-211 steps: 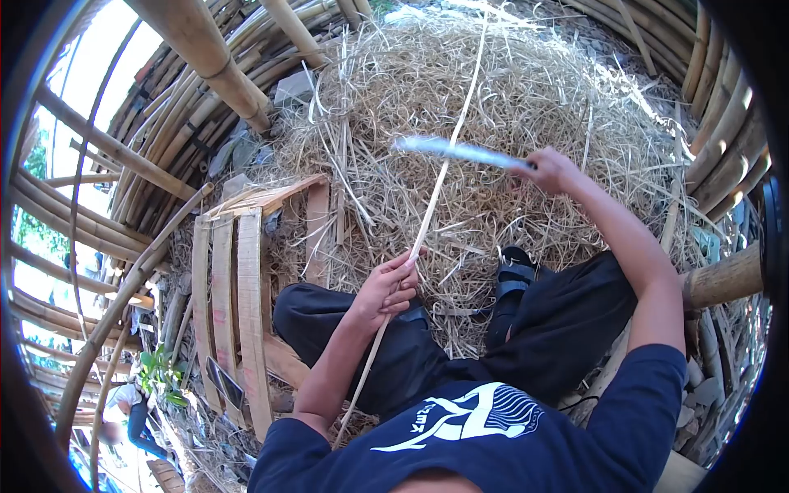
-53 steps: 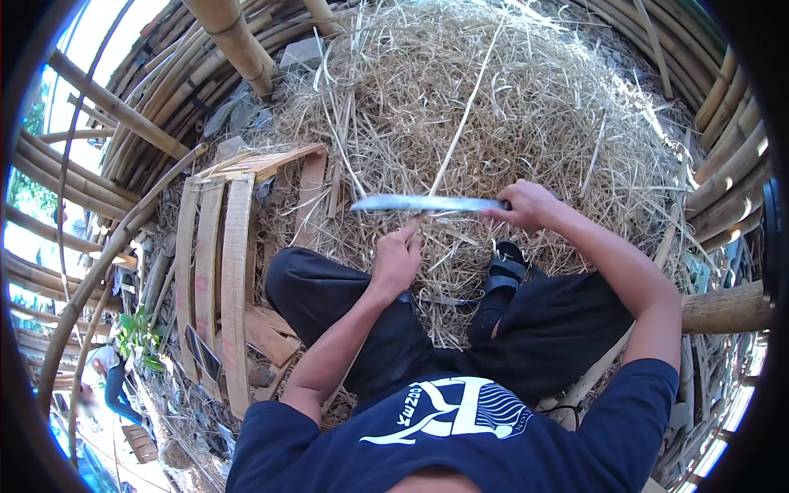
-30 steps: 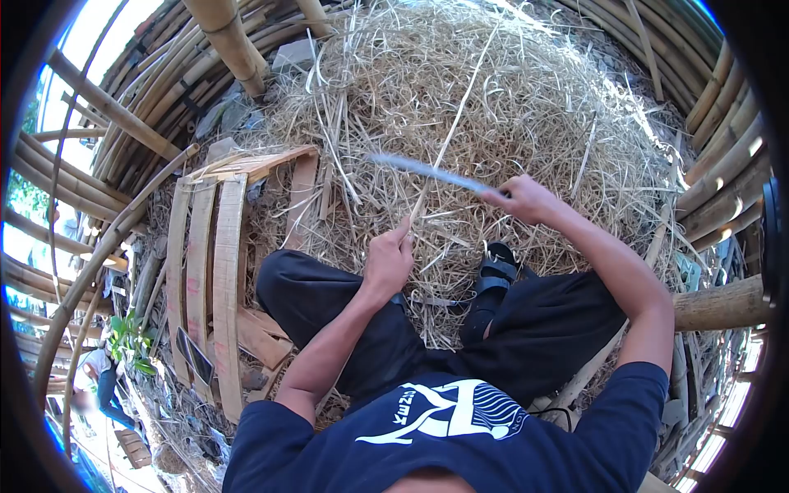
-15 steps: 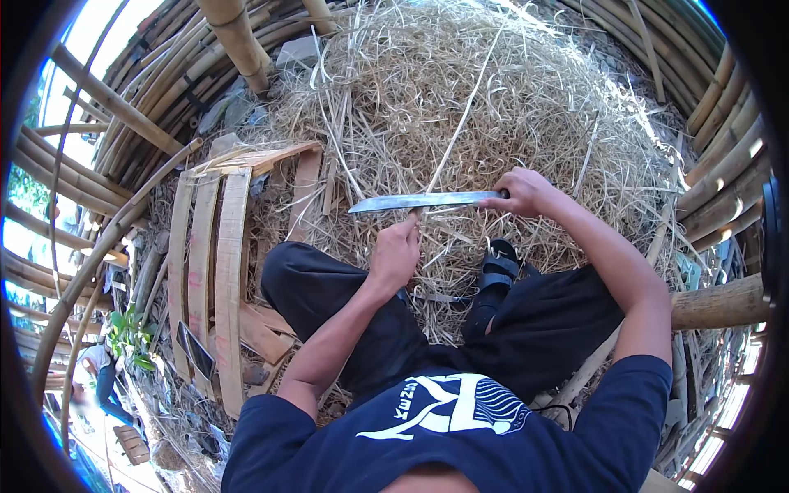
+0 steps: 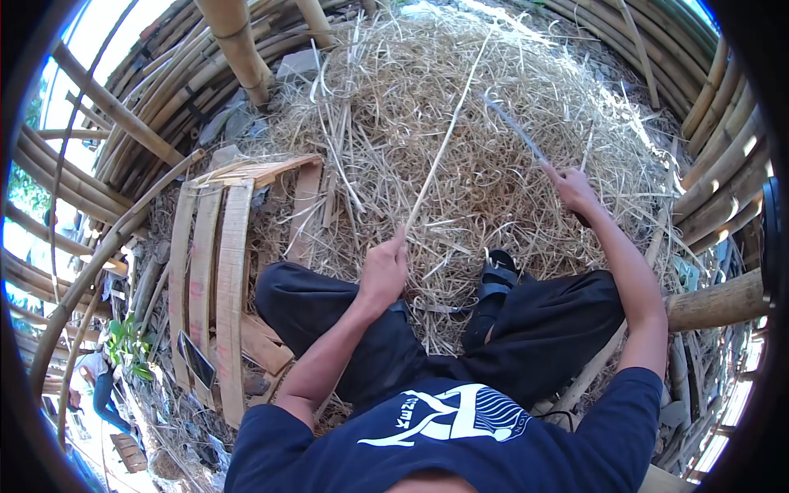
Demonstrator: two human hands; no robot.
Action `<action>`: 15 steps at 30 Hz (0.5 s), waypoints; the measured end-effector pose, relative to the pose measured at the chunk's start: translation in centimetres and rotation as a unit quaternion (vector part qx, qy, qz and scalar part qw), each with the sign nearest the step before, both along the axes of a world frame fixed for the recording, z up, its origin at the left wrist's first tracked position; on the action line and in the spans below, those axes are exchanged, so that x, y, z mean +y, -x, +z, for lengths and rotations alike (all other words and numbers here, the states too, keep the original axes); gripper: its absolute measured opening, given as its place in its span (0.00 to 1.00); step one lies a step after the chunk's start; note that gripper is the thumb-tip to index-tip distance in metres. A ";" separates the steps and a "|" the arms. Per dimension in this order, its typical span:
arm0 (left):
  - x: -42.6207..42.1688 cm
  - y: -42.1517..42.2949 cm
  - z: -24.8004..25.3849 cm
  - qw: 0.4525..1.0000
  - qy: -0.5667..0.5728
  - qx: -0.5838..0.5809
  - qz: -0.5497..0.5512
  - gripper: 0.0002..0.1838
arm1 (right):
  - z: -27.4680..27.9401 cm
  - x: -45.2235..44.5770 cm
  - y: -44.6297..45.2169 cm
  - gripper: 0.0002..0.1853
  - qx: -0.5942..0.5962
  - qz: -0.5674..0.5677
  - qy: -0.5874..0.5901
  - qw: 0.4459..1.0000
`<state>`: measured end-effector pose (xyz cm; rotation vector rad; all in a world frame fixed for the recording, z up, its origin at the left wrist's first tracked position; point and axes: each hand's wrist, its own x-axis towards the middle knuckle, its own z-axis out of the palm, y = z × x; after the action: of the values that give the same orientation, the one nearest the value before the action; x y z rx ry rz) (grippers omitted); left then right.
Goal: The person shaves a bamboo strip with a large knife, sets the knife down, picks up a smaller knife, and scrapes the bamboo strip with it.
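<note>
My left hand [image 5: 384,269] is closed around the near end of a long, thin bamboo strip [image 5: 445,140], which slants up and away over the shavings. Off to the right, my right hand [image 5: 573,191] grips a long-bladed knife [image 5: 518,130] by its handle, most of which the fingers hide. The blade points forward and to the left, apart from the strip, and looks slightly blurred. A thick heap of pale bamboo shavings [image 5: 394,107] lies under both hands and in front of my legs.
A slatted wooden crate [image 5: 234,287] stands at my left, with a dark flat phone-like object [image 5: 196,358] on it. Bamboo poles [image 5: 238,49] are stacked around the edges, and a thick pole [image 5: 715,301] juts in at right. Another person [image 5: 105,382] is at lower left.
The knife has swung from lying across the strip to pointing forward at the right, as my right hand moved forward and right. My left hand shifted slightly nearer me with the strip.
</note>
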<state>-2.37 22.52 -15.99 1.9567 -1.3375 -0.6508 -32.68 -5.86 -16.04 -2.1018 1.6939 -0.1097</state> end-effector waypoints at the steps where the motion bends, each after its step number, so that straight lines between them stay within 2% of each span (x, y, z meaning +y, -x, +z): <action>1: -0.2 0.1 -0.1 1.000 -0.002 0.005 -0.002 0.20 | 0.8 1.0 -0.7 0.42 0.005 -0.002 -0.002 1.000; 4: -0.3 0.4 -0.7 1.000 -0.007 -0.026 -0.014 0.20 | 2.2 3.6 -3.4 0.40 -0.024 0.057 -0.059 0.996; 6: -1.0 0.6 -1.4 0.999 -0.006 -0.032 -0.007 0.20 | 2.9 5.3 -5.4 0.38 -0.004 0.161 -0.094 0.982; 7: -1.3 0.8 -1.5 0.999 -0.003 -0.038 -0.001 0.20 | 2.9 6.1 -6.4 0.38 -0.004 0.163 -0.095 0.982; 9: -1.5 1.1 -1.3 0.999 -0.013 -0.048 -0.005 0.19 | 3.1 7.7 -8.3 0.36 0.009 0.273 -0.099 0.957; 11: -1.6 1.1 -1.2 0.998 -0.024 -0.059 -0.005 0.19 | 3.3 9.0 -9.9 0.35 0.031 0.327 -0.067 0.942; 15: -1.6 0.8 -2.4 0.996 0.023 -0.079 -0.026 0.17 | 3.4 9.5 -10.6 0.35 0.043 0.395 -0.047 0.916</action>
<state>-3.13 20.94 -18.40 1.9765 -1.4887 -0.4942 -22.04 3.68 -12.66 -2.5625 0.7491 0.3064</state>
